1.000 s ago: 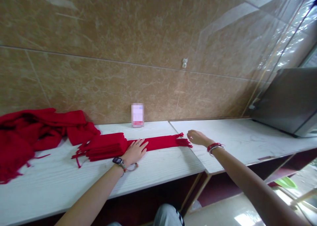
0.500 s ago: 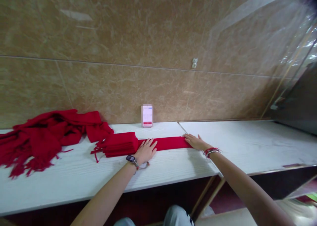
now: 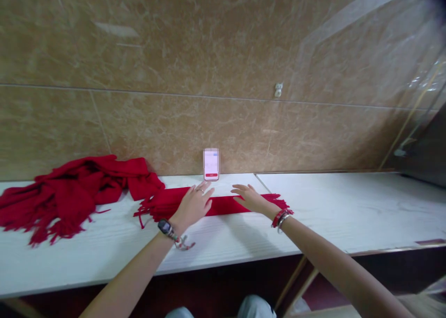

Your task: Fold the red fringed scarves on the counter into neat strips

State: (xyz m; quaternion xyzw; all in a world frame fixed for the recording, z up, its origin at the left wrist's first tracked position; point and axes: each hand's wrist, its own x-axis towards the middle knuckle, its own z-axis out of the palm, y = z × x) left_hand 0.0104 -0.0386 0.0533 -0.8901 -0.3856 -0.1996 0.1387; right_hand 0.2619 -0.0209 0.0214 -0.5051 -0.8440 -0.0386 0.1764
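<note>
White bench (image 3: 348,206), red scarf (image 3: 226,205) stretched flat; left hand (image 3: 193,206) and right hand (image 3: 252,199) both loosely spread, gripping nothing: flat palms, light pressure should keep edges straight.

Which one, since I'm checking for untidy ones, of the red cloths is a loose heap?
The far-left heap: it is bunched and rumpled, whereas the stack partly behind the left hand and the strip beside it lie flat.
</note>
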